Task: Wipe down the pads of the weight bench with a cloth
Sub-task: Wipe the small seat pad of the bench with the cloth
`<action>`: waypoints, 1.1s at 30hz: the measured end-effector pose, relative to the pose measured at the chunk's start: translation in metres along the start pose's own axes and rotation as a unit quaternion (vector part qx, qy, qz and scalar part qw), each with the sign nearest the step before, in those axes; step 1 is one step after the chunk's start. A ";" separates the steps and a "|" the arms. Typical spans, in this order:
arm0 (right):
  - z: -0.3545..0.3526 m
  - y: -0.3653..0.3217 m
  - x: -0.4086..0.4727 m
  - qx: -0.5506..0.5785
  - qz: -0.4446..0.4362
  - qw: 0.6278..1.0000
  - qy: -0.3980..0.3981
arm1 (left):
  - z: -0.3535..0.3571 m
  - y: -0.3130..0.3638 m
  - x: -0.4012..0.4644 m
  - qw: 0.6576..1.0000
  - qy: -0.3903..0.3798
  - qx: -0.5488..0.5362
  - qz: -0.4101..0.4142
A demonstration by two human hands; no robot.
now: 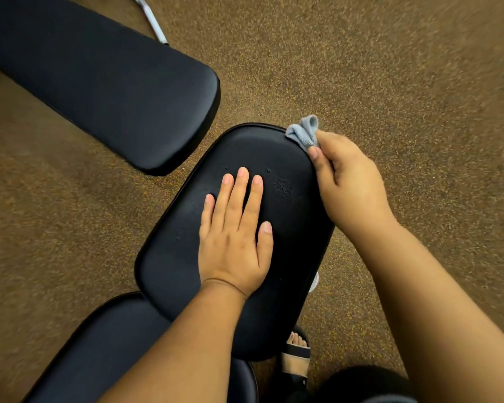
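Gripping a bunched blue cloth (303, 132), hands (348, 181) meet a smooth rounded black pad (172, 257).

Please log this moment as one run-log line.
left hand: flat on black oval padded bench pad | right hand: gripping bunched light-blue cloth at pad's far right edge | droplets: unwiped

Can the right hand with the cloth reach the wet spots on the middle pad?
Probably yes. The right hand holds the cloth at the pad's far edge; the droplets lie uncovered beside the left hand.
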State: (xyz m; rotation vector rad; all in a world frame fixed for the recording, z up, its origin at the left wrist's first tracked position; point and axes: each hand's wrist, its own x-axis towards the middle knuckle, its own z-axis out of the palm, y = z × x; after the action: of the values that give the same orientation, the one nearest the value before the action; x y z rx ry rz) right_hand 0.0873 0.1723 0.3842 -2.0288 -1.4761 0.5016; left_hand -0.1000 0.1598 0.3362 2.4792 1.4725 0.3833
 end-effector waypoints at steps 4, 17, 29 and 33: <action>0.013 -0.021 0.040 -0.104 -0.045 0.992 -0.052 | 0.001 -0.001 -0.001 1.000 -0.001 0.002 0.001; 0.009 -0.020 0.016 -0.086 0.031 0.996 0.009 | 0.002 -0.001 -0.001 1.000 0.010 0.004 0.004; 0.031 -0.013 -0.028 -0.058 0.104 0.983 0.139 | 0.001 0.000 0.000 1.000 0.006 0.005 0.004; 0.066 -0.032 -0.096 0.087 0.269 0.938 0.199 | 0.001 0.000 -0.001 1.000 0.009 0.008 0.006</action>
State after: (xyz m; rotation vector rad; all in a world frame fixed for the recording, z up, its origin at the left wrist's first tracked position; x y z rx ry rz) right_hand -0.0065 0.1036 0.3518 -2.2156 -0.6101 0.3818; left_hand -0.1001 0.1592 0.3346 2.5048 1.4741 0.3991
